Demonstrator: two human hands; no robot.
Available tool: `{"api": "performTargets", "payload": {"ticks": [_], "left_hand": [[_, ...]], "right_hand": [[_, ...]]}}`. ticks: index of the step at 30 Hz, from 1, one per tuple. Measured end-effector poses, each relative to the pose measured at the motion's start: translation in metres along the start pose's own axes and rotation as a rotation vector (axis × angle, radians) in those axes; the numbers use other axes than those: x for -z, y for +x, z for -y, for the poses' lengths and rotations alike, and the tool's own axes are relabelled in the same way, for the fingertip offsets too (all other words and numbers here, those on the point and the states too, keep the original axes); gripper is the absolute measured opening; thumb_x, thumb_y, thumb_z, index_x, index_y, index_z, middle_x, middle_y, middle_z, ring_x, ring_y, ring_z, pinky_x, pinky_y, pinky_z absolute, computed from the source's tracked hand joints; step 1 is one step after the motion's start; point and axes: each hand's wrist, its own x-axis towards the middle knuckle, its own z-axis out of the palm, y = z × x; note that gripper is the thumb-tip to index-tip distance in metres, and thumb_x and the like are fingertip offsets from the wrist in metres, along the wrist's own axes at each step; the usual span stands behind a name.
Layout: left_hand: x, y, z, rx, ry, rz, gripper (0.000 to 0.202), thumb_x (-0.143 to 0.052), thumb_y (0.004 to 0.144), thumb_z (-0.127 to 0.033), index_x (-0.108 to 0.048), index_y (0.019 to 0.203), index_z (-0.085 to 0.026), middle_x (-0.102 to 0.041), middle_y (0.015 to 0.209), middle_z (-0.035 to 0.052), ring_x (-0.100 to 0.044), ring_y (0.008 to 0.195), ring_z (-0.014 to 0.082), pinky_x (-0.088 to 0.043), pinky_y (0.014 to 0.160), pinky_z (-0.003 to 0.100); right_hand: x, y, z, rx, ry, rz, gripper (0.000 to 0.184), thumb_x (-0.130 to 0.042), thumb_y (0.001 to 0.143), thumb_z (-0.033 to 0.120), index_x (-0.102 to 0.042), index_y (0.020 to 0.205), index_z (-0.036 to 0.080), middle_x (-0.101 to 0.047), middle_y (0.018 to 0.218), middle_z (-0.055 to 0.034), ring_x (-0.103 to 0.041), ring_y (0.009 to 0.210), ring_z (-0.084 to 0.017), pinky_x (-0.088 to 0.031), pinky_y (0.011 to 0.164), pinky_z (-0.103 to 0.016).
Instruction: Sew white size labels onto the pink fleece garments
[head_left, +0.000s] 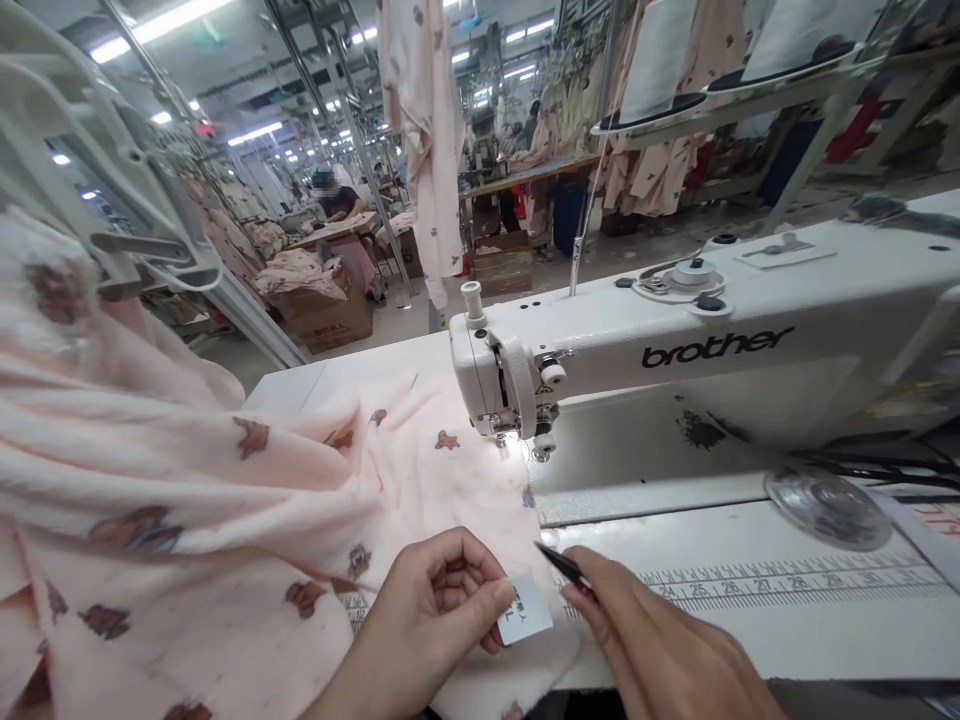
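Left hand (442, 610) pinches the label (527, 612) between thumb and fingers, its free end jutting right, between the hands. Right hand (660, 630) grips the tweezers (561, 563) just beside the label; their long axis slants, tip forward and left. Under the left hand, pink cloth (409, 500) reaches beneath the head of the machine (600, 345).

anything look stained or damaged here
Yes: a dark, blotchy patch sits on the pale sewing machine, below the "brother" lettering. It contrasts sharply with its surroundings; stain or worn paint, I can't tell.
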Motion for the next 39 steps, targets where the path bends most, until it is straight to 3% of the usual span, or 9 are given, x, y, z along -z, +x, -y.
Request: {"api": "performTargets", "payload": {"ticks": [5,8,11,15,18,26,31,35,39], "left_hand": [[0.011,-0.007,-0.001,-0.118,0.31,-0.012,0.02,-0.06,0.083,-0.034,-0.058,0.078,-0.014,-0.061,0.076,0.0053,-0.06,0.072,0.0144,-0.049,0.067,0.022],[0.015,-0.01,-0.001,-0.365,0.616,-0.032,0.008,-0.055,0.085,-0.022,-0.061,0.083,-0.018,-0.061,0.111,0.0088,-0.056,0.11,0.0201,-0.046,0.087,0.024],[0.014,-0.011,-0.001,-0.393,0.668,-0.023,0.009,-0.054,0.086,-0.022,-0.062,0.084,-0.02,-0.055,0.126,0.0078,-0.05,0.121,0.0207,-0.043,0.093,0.024],[0.009,-0.011,-0.005,-0.335,0.653,0.0,0.013,-0.055,0.087,-0.031,-0.063,0.086,-0.02,-0.049,0.135,0.0081,-0.05,0.121,0.0233,-0.037,0.103,0.03],[0.01,-0.012,-0.007,-0.294,0.637,0.015,0.013,-0.054,0.087,-0.031,-0.063,0.085,-0.02,-0.049,0.135,0.0082,-0.05,0.121,0.0243,-0.037,0.104,0.031],[0.018,-0.006,-0.002,-0.149,0.425,0.044,0.008,-0.06,0.083,-0.024,-0.06,0.079,-0.018,-0.063,0.113,0.0065,-0.058,0.108,0.0188,-0.044,0.09,0.023],[0.011,-0.003,-0.001,-0.059,0.259,0.115,0.014,-0.06,0.084,-0.027,-0.056,0.078,-0.015,-0.068,0.098,0.0077,-0.063,0.096,0.0181,-0.046,0.084,0.024],[0.009,-0.006,-0.004,-0.019,0.171,0.14,0.02,-0.062,0.083,-0.031,-0.053,0.078,-0.015,-0.068,0.1,0.0109,-0.063,0.1,0.0209,-0.046,0.085,0.027],[0.016,-0.006,0.002,0.013,0.015,0.177,0.025,-0.064,0.084,-0.036,-0.049,0.08,-0.015,-0.067,0.109,0.0156,-0.061,0.108,0.0243,-0.045,0.091,0.033]], "right_hand": [[0.014,0.017,-0.077,-0.32,-0.532,0.086,0.032,-0.026,0.098,0.037,-0.052,0.099,0.018,-0.059,0.071,-0.0042,-0.055,0.046,-0.021,-0.036,0.038,-0.031],[0.023,0.03,-0.093,-0.289,-0.671,0.006,0.05,-0.019,0.096,0.042,-0.053,0.111,0.008,-0.058,0.091,-0.0192,-0.059,0.084,-0.037,-0.046,0.059,-0.047],[0.023,0.037,-0.057,-0.243,-0.113,-0.021,0.048,-0.026,0.095,0.05,-0.058,0.106,0.016,-0.059,0.101,-0.0142,-0.056,0.099,-0.03,-0.048,0.077,-0.044],[0.01,0.037,0.005,-0.42,0.832,0.402,0.036,-0.041,0.092,0.05,-0.056,0.076,0.021,-0.054,0.073,0.0012,-0.054,0.069,-0.013,-0.046,0.063,-0.022],[0.003,0.034,0.011,-0.555,0.967,0.22,0.031,-0.05,0.089,0.047,-0.053,0.077,0.019,-0.052,0.072,0.0015,-0.05,0.068,-0.012,-0.043,0.064,-0.022],[0.015,0.001,-0.043,-0.535,0.157,-0.026,0.034,-0.039,0.092,0.055,-0.054,0.097,0.025,-0.058,0.092,-0.0001,-0.053,0.073,-0.016,-0.041,0.06,-0.027],[0.011,0.012,-0.096,-0.335,-0.583,-0.013,0.042,-0.031,0.094,0.034,-0.052,0.113,0.002,-0.052,0.099,-0.0201,-0.048,0.098,-0.035,-0.044,0.077,-0.044],[0.008,0.029,-0.123,-0.344,-0.599,0.089,0.037,-0.02,0.086,0.007,-0.057,0.084,0.005,-0.051,0.084,-0.0196,-0.05,0.083,-0.034,-0.044,0.062,-0.042],[0.019,0.026,-0.097,-0.333,-0.498,0.109,0.03,-0.023,0.09,0.012,-0.048,0.074,0.016,-0.052,0.075,-0.0122,-0.053,0.071,-0.025,-0.045,0.056,-0.036]]}}
